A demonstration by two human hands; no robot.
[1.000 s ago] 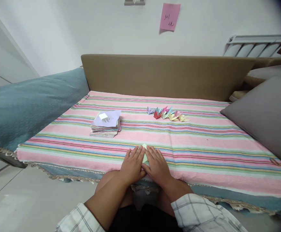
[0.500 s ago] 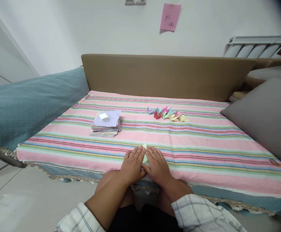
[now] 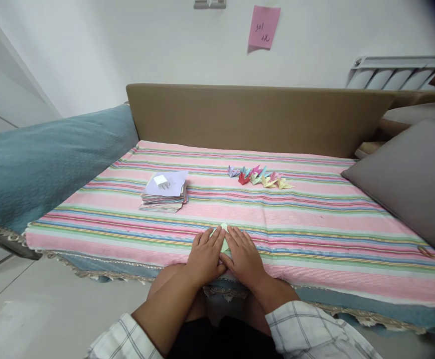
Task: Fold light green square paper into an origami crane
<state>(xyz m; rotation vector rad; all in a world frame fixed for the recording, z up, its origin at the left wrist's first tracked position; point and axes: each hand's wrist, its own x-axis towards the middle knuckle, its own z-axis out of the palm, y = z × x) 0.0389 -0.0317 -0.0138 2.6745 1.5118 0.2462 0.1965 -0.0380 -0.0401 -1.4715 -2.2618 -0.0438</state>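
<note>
A pale green sheet of folding paper [image 3: 224, 244] is lying on the striped cover [image 3: 314, 212], nearer to the person than the stack of paper squares [image 3: 164, 199] and to the right of it. Both hands are covering most of the sheet, so its full outline is staying hidden. The left hand [image 3: 204, 252] is resting palm-down over its left part, and the right hand [image 3: 246, 254] is mirroring it on the right. The fingers of both are stretching forward, nearly straight, clenching nothing and seemingly holding the sheet flat from above; the thumbs are meeting near its lower end.

On top of the stack, a white plug adapter [image 3: 161, 181] is sitting. To the right of the stack and slightly farther off, crane-like origami pieces [image 3: 243, 178] are standing in a close cluster.

Judging by its look, the sheet is probably going to be feather-light, thin and crisp, creasing readily and tearing if tugged. Its outer edges or a corner are likely offering the best hold, with a gentle pinch.
</note>
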